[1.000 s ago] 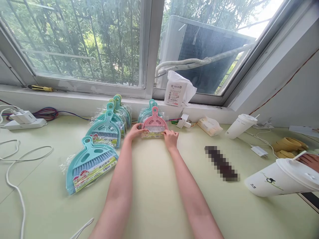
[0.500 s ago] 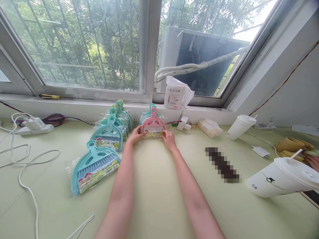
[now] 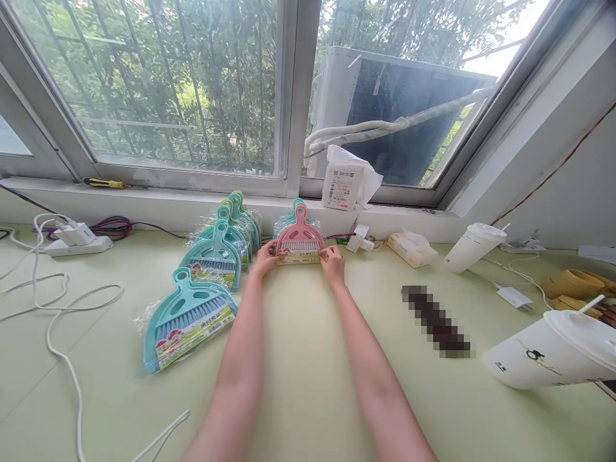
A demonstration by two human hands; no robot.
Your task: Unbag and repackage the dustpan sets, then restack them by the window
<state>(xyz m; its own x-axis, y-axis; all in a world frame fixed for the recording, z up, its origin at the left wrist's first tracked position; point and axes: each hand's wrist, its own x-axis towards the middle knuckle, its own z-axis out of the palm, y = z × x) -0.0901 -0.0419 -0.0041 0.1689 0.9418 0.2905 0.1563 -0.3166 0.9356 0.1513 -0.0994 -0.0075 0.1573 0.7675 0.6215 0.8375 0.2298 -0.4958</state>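
Both hands, left [image 3: 266, 259] and right [image 3: 333, 263], grip the pink dustpan set's [image 3: 300, 242] lower corners, steadying it flat on the table [image 3: 308, 359] beside the teal sets [image 3: 219, 253].

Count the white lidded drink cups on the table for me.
2. One cup stands toward the back right near the window ledge; a larger cup sits at the near right edge. More may be out of frame.

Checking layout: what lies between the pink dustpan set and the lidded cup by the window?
In the head view, between the pink set and the cup lie a white plug and a tissue pack.
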